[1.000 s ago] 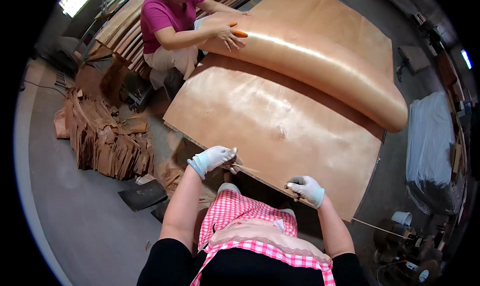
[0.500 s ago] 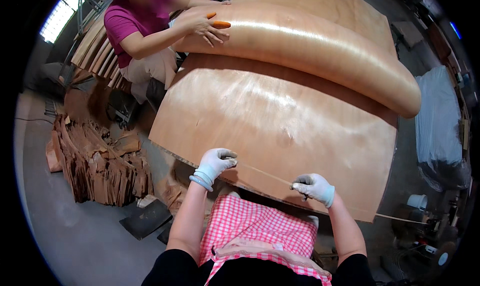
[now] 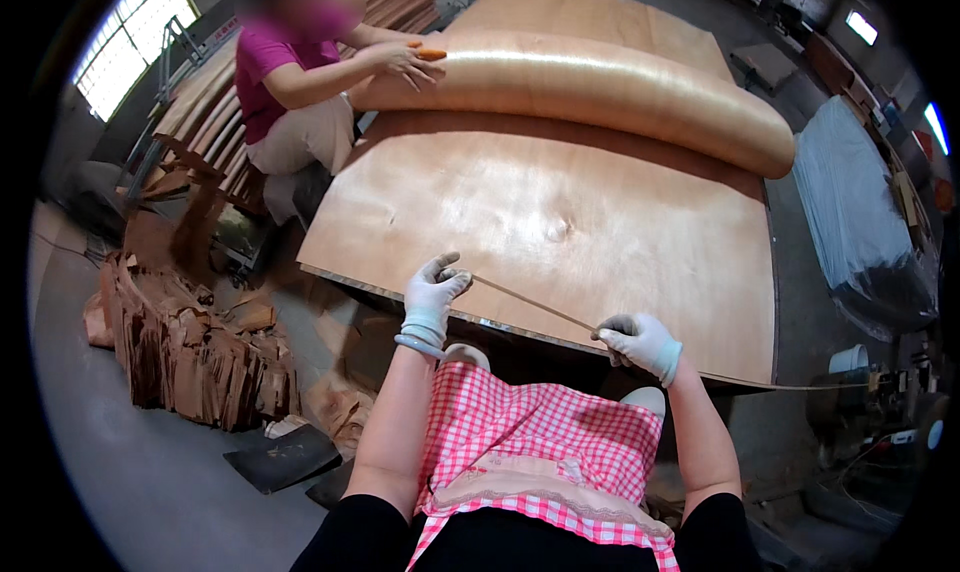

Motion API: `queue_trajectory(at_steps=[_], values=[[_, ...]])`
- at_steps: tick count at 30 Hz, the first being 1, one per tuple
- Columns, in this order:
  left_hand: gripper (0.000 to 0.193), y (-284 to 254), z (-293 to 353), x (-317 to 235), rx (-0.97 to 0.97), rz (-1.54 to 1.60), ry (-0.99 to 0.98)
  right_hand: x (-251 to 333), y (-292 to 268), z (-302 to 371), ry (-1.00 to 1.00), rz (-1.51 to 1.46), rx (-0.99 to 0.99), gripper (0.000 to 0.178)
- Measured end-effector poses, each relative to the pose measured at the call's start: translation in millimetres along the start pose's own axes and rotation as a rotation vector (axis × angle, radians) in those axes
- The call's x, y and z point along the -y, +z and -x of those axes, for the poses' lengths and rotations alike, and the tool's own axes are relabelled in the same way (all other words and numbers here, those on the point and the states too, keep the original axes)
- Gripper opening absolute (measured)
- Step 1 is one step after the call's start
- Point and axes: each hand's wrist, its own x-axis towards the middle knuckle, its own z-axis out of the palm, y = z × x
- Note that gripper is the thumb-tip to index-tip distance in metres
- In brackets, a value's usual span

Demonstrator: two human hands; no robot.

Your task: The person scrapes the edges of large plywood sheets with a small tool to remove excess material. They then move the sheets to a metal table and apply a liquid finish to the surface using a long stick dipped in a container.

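Thin strip (image 3: 535,303) is already stretched out between the left hand (image 3: 432,294) and right hand (image 3: 642,346), fingers of both pinched on it. Wood sheet (image 3: 640,242) just past the hands lies flat, but the roll (image 3: 590,84) farther ahead is curled up, so that bit's not opened out.
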Motion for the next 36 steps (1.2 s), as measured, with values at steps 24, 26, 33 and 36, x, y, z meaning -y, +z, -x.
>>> queue_trajectory(at_steps=[24, 26, 33, 36], values=[[0.036, -250.2, -87.0, -30.2, -0.621, -0.292, 0.309, -45.0, -36.6, 0.4, 0.142, 0.412, -0.067, 0.024], [0.037, -286.5, -103.0, -38.0, -0.687, -0.437, 0.274, -47.5, -40.0, 4.7, 0.168, 0.371, -0.088, 0.021], [0.042, -319.5, -136.4, -60.7, -0.765, -0.77, 0.147, -64.9, -75.9, 23.8, 0.298, 0.402, -0.287, 0.018], [0.039, -330.1, -147.7, -64.4, -0.734, -0.753, 0.139, -77.2, -76.5, 20.4, 0.274, 0.476, -0.311, 0.018]])
